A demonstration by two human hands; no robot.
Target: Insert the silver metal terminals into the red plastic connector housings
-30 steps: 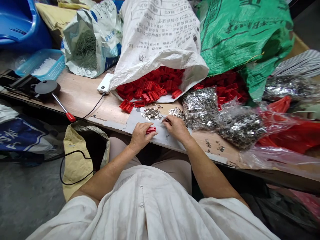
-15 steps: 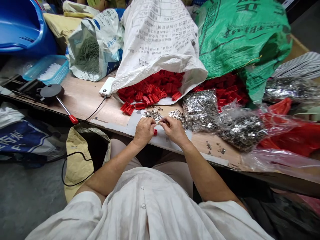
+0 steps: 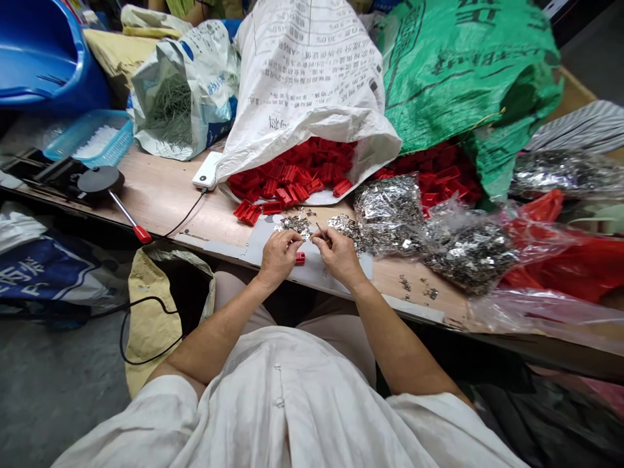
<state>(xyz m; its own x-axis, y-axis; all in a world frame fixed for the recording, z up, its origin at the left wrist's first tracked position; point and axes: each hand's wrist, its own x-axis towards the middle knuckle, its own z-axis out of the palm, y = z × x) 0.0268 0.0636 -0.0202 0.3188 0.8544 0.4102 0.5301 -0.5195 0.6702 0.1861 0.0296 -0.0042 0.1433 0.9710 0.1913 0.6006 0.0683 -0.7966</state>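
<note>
My left hand [image 3: 279, 259] is closed in a pinch above a grey sheet; whatever lies between its fingertips is too small to make out. My right hand [image 3: 338, 257] grips a slim, thin-tipped tool [image 3: 320, 231] that points up and to the left. Between the two hands a small red plastic piece [image 3: 300, 259] rests on the grey sheet [image 3: 316, 268], close to my left fingers. Just beyond the fingertips lie a heap of small shiny metal pieces [image 3: 295, 224] and a second metal heap [image 3: 343, 225].
A white sack [image 3: 312, 71] spills red plastic pieces [image 3: 292, 175] onto the bench. Clear bags of metal parts [image 3: 390, 211] lie to the right, beneath a green sack [image 3: 468, 71]. At left sits a lever device [image 3: 101, 182]. A yellow sack [image 3: 151, 312] stands open below the bench edge.
My hands have drawn slightly apart, leaving a wider gap between the fingertips. The slim tool now tilts up in my right hand. More of the red piece shows.
</note>
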